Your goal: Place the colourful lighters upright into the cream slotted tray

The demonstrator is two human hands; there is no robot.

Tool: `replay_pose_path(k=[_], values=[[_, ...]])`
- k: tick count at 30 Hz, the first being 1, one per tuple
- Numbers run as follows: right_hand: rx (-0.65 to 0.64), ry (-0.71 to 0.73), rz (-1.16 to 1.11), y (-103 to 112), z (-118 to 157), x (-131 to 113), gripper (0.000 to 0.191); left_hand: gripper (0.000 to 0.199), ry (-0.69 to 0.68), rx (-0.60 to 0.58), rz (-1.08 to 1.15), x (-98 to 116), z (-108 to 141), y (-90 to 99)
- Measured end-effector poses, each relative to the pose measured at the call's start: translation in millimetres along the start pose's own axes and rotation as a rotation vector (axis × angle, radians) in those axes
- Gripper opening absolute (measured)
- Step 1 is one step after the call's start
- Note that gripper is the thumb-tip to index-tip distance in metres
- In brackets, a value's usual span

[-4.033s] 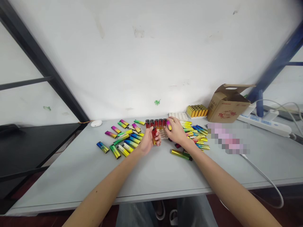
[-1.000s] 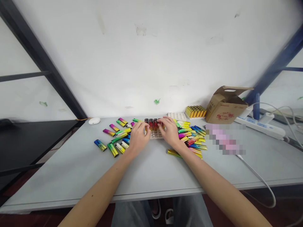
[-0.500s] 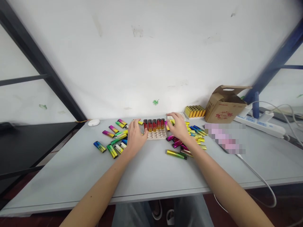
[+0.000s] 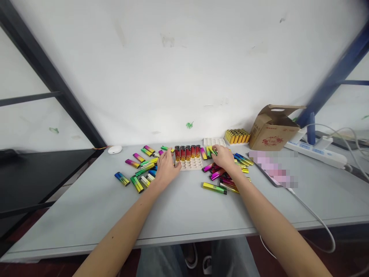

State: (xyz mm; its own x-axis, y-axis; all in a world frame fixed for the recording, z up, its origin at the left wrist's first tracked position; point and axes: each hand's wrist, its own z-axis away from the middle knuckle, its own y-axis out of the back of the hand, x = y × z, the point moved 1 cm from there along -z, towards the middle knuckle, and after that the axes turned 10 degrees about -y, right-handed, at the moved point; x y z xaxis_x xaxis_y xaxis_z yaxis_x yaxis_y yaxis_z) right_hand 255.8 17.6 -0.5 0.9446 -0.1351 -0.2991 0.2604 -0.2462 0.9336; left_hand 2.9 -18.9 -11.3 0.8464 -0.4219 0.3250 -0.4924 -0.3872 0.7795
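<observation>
Red lighters (image 4: 188,152), five counted in the front line, are stood upright in the back of one white tray (image 4: 190,166) at the middle of the grey desk (image 4: 173,215); this tray is taken as the clock's centre, with the wall at 12. Its nearer holes are left unfilled.

Between 8 and 9 o'clock, one left hand (image 4: 166,170) is held just beside the tray, thumb and fingers parted, with nothing seen between them. At 3 o'clock, one right hand (image 4: 225,157) is lowered over the lighters; one green lighter (image 4: 214,151) is met by its curled fingers, though whether it is gripped or only touched cannot be told.

Loose lighters are scattered in two groups, a dozen or more at 9 o'clock and a partly hidden number at 3 to 4. One blue lighter (image 4: 122,179) is set apart between 8 and 9, and one yellow-green lighter (image 4: 215,187) between 4 and 5.

At 2 o'clock, one second tray (image 4: 214,142) and one block of yellow lighters (image 4: 237,136) are placed; between 2 and 3, one carton (image 4: 271,138) is stood open.
</observation>
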Motion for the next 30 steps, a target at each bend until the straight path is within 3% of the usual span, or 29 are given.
replay_pose_path(k=[11, 16, 22, 26, 30], values=[[0.021, -0.023, -0.015, 1, 0, 0, 0.036, 0.055, -0.003, -0.005, 0.019, -1, -1, 1.3], [0.021, 0.006, -0.03, 1, -1, 2, 0.04, 0.051, -0.028, 0.142, 0.005, -3, -5, 10.8], [0.043, 0.079, -0.054, -3, -3, 3, 0.038, 0.03, -0.036, 0.348, 0.023, -7, -8, 28.3], [0.097, 0.172, -0.141, -6, -3, 2, 0.039, 0.039, -0.02, 0.376, 0.03, -13, -8, 31.0], [0.055, 0.247, -0.139, -6, -2, 0, 0.033, 0.046, 0.005, 0.39, 0.07, -16, -7, 32.7]])
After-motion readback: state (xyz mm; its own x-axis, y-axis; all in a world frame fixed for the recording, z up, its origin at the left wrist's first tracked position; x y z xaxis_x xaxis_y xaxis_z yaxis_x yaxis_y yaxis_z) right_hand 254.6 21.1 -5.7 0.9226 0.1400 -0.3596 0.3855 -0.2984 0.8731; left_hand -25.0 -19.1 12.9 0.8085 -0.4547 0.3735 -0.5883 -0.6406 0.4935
